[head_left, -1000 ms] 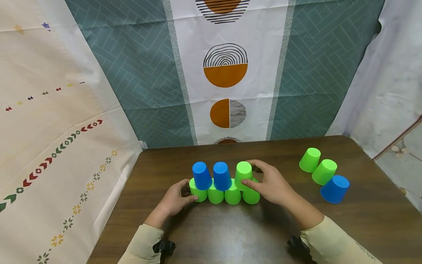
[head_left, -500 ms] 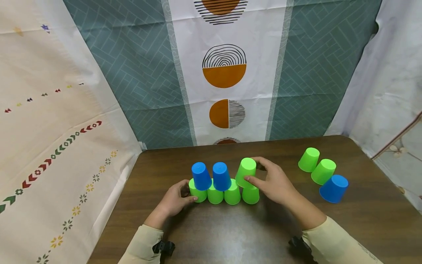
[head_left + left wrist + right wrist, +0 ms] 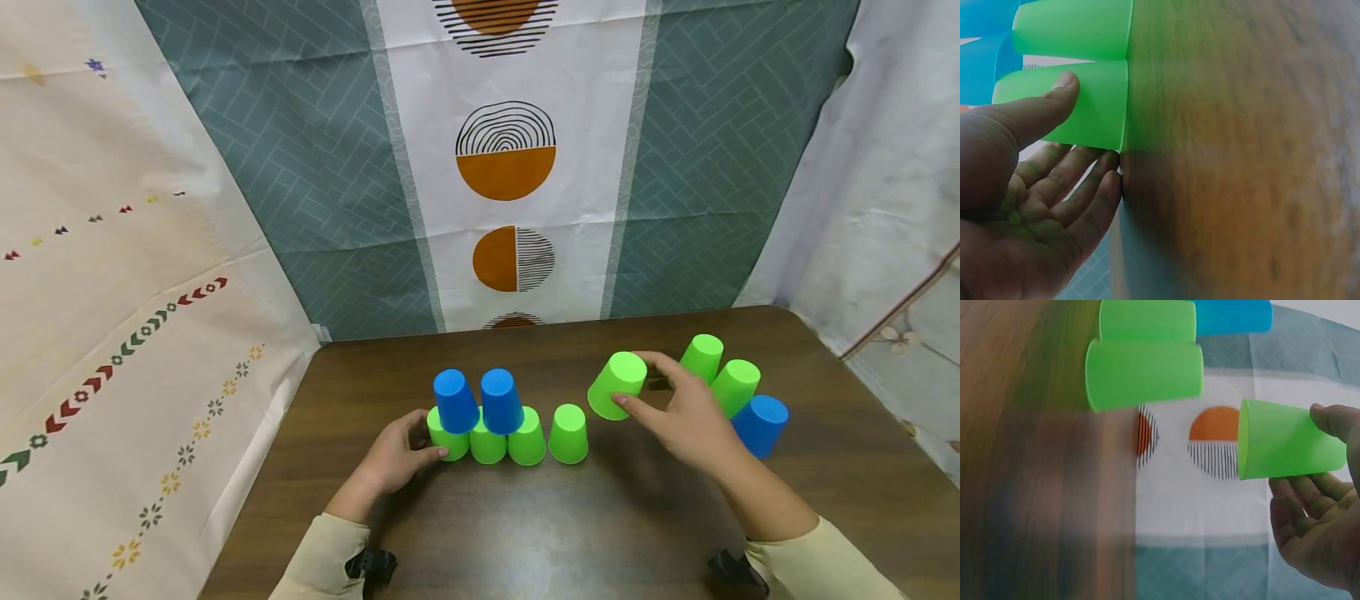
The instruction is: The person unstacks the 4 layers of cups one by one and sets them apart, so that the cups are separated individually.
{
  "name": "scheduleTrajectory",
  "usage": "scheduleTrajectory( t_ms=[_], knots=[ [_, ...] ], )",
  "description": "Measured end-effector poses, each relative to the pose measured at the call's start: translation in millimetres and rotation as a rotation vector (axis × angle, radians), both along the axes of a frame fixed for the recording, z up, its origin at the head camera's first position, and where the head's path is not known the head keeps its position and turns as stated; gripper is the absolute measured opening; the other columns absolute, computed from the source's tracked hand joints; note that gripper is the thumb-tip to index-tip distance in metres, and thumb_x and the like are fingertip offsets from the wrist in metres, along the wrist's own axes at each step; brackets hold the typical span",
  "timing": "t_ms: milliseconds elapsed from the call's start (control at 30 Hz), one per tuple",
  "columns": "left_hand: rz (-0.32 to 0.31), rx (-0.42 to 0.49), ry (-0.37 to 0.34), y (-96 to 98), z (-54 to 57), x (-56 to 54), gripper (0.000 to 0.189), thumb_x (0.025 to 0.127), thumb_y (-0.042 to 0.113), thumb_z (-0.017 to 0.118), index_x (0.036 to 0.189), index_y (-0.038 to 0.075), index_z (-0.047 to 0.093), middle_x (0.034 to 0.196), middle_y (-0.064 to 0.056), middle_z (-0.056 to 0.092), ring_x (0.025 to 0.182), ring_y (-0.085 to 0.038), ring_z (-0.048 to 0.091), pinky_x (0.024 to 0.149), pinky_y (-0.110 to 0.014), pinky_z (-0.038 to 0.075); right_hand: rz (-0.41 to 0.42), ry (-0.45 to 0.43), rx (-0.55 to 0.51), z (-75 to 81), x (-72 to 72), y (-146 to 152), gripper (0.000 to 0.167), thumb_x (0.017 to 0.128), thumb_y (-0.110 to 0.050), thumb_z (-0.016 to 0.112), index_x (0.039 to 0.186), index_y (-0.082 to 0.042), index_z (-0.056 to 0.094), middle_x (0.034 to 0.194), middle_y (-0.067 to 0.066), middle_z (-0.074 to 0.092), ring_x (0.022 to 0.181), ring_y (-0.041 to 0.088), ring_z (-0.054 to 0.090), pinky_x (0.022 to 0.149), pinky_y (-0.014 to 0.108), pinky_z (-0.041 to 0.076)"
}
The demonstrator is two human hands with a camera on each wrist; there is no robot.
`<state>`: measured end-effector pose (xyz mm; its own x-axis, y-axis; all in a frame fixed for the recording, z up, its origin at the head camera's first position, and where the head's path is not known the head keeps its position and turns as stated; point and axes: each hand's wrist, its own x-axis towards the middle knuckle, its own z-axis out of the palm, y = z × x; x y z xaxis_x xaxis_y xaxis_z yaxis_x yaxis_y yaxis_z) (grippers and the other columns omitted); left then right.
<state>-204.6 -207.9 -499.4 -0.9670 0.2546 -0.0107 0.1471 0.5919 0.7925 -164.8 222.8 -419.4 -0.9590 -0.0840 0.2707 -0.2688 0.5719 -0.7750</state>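
In the head view a row of upside-down green cups stands on the table. Two upside-down blue cups, the left one [image 3: 455, 400] and the right one [image 3: 502, 402], sit on top of its left part. My left hand [image 3: 397, 454] grips the leftmost green cup [image 3: 1094, 106], thumb on its near side and fingers along its outer side. My right hand [image 3: 693, 417] holds another green cup [image 3: 618, 383], tilted, in the air to the right of the row. Its thumb and fingers are on opposite sides of that cup. The row's rightmost green cup [image 3: 568, 435] has nothing on it.
At the right of the brown table [image 3: 525, 533] stand a far green cup [image 3: 702, 357], a nearer green cup [image 3: 736, 386] and a blue cup [image 3: 761, 423], partly behind my right hand. A patterned cloth [image 3: 510, 250] hangs behind the table's far edge.
My right hand has lifted the green cup off the right end of the row and carried it to the right. My left hand stays at the leftmost cup.
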Motion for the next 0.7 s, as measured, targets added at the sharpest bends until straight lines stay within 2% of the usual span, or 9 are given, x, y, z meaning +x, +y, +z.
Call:
scheduleTrajectory(
  t_ms=[133, 200, 333, 567, 700],
  knots=[
    [-0.003, -0.001, 0.001, -0.3, -0.6, -0.1, 0.042, 0.089, 0.016, 0.086, 0.126, 0.010, 0.065, 0.122, -0.006, 0.072, 0.113, -0.030, 0.070, 0.099, -0.055, 0.055, -0.025, 0.005, 0.003, -0.2, 9.1, 22, 0.059, 0.095, -0.034, 0.081, 0.144, -0.014, 0.057, 0.120, 0.007, 0.068, 0.100, 0.026, 0.070, 0.078, 0.032, 0.059],
    [-0.003, 0.001, -0.001, -0.2, -0.7, -0.1, 0.042, 0.089, 0.016, 0.086, 0.126, 0.010, 0.065, 0.121, -0.006, 0.072, 0.112, -0.029, 0.070, 0.099, -0.055, 0.055, -0.052, 0.020, 0.022, -1.3, 14.2, 33, 0.059, 0.094, -0.033, 0.082, 0.143, -0.013, 0.058, 0.118, 0.007, 0.068, 0.096, 0.021, 0.069, 0.074, 0.028, 0.059],
    [0.000, 0.006, -0.004, 0.5, 0.4, 0.7, 0.042, 0.090, 0.016, 0.086, 0.126, 0.010, 0.065, 0.121, -0.005, 0.072, 0.112, -0.029, 0.070, 0.099, -0.054, 0.055, -0.119, 0.027, 0.072, -6.5, 25.3, 54, 0.057, 0.093, -0.034, 0.083, 0.140, -0.013, 0.060, 0.115, 0.007, 0.068, 0.089, 0.011, 0.067, 0.068, 0.026, 0.057],
    [0.004, 0.008, -0.017, 2.5, 2.6, 2.2, 0.043, 0.090, 0.016, 0.085, 0.128, 0.010, 0.065, 0.122, -0.006, 0.072, 0.114, -0.030, 0.070, 0.100, -0.055, 0.055, -0.206, -0.031, 0.150, -24.5, 48.2, 91, 0.057, 0.091, -0.040, 0.084, 0.138, -0.017, 0.061, 0.103, 0.007, 0.070, 0.084, 0.000, 0.063, 0.060, 0.027, 0.051],
    [0.013, -0.007, -0.020, 2.3, 3.2, 2.7, 0.045, 0.091, 0.018, 0.085, 0.130, 0.010, 0.065, 0.124, -0.006, 0.072, 0.115, -0.031, 0.069, 0.101, -0.056, 0.054, -0.228, -0.055, 0.174, -36.7, 57.9, 111, 0.061, 0.088, -0.038, 0.087, 0.137, -0.012, 0.060, 0.103, 0.009, 0.071, 0.082, -0.008, 0.061, 0.057, 0.026, 0.051]
  ],
)
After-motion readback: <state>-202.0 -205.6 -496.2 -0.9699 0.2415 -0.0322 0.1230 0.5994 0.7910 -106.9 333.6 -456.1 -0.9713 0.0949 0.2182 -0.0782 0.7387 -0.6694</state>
